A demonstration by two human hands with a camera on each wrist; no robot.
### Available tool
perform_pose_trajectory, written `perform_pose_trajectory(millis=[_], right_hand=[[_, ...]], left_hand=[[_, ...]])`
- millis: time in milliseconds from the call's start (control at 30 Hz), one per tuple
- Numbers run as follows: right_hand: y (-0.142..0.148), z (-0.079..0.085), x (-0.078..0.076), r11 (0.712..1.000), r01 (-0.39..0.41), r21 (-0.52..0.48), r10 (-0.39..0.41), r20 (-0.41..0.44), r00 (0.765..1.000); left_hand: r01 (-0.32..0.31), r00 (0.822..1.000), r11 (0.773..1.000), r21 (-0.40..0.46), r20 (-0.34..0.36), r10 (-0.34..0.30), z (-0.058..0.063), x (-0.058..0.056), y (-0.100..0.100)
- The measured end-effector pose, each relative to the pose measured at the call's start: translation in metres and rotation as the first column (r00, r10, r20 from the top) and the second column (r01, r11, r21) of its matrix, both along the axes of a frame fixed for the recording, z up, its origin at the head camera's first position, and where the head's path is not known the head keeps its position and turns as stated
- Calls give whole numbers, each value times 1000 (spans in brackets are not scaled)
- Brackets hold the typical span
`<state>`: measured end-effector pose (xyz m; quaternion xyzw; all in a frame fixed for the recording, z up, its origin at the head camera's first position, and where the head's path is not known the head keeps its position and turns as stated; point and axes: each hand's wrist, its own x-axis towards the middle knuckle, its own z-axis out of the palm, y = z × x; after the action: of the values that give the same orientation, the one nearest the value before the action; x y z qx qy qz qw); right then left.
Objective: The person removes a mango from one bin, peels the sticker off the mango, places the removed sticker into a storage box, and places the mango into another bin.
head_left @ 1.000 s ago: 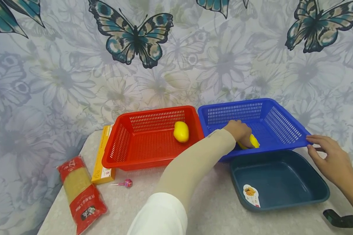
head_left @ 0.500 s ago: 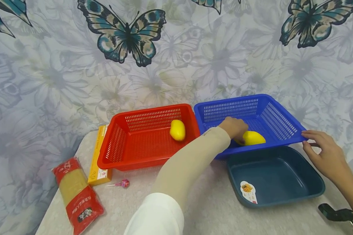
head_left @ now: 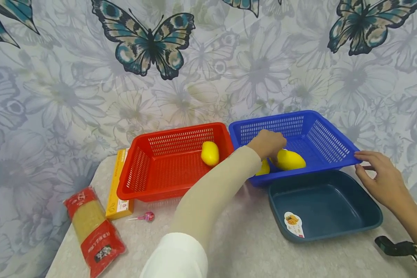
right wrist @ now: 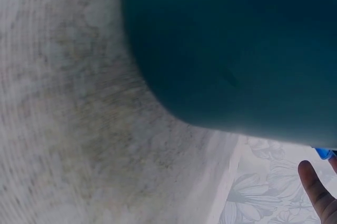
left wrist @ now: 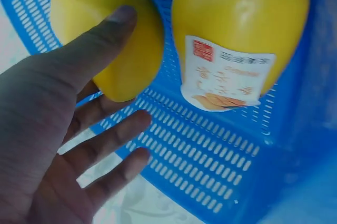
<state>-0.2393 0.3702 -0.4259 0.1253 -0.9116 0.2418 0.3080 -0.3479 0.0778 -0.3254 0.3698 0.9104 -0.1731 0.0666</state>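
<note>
Left wrist view shows a yellow mango (left wrist: 139, 50) down inside the blue basket (head_left: 330, 143), with the thumb of the left hand (head_left: 268, 143) lying across it. Two fingers reach behind the fruit, so this hand pinches it, while the other two fingers stick out in the air and hold nothing. The mango looks smooth and round, so it may well slip, and tucking those two loose fingers under it should make a safer hold. A second mango (left wrist: 239, 13) with a white sticker (left wrist: 226, 74) sits just beside it. I cannot tell for sure which of these two is which in the head view. It is best to move gently here, so that one mango does not bump the other and make it roll. Over at the near right corner, the right hand (head_left: 382, 173) pinches the rim of the blue basket. That is a good helper job, because a light basket could slide when the fruit is pushed. A soft, steady hold is enough, since a hard pull could tip it. Right in front of it is a dark teal tub (head_left: 323, 212); I cannot tell if the basket leans on its edge. To the left, the red basket (head_left: 170, 166) has a third mango (head_left: 210, 153) in it, and a lollipop (head_left: 148, 216) lies in front on the tabletop (head_left: 250, 247).
</note>
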Motion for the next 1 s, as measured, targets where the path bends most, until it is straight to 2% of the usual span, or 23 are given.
perform_pose_trajectory(millis=[167,333,500,667,767,833,900,1000], right_hand=[[0,-2,-2,1000,-10,9,10,-12,1000],[0,-1,-4,999,-33,-4,33,-55,998],[-3,0,-4,1000,-21,3,21,-45,999],[-2,-1,-6,999,-42,-15,41,-59,997],[-1,-1,-7,999,-42,-8,42,-66,997],[-1,-2,-7,999,-39,-6,38,-62,997],[-1,-2,-7,999,-36,-10,35,-57,998],[-1,-4,-5,1000,-18,-16,17,-39,999]], left_hand=[[56,996,998,31,-67,-54,-1,-2,-13],[125,979,992,26,-162,-120,4,-2,-25],[163,967,979,122,-217,-133,11,4,-40],[173,971,957,233,-206,-126,12,18,-56],[169,972,936,308,-206,-108,9,27,-69],[176,971,913,367,-218,-99,4,33,-78],[198,965,881,430,-242,-99,-1,37,-87],[213,965,813,541,-246,-89,-11,45,-98]])
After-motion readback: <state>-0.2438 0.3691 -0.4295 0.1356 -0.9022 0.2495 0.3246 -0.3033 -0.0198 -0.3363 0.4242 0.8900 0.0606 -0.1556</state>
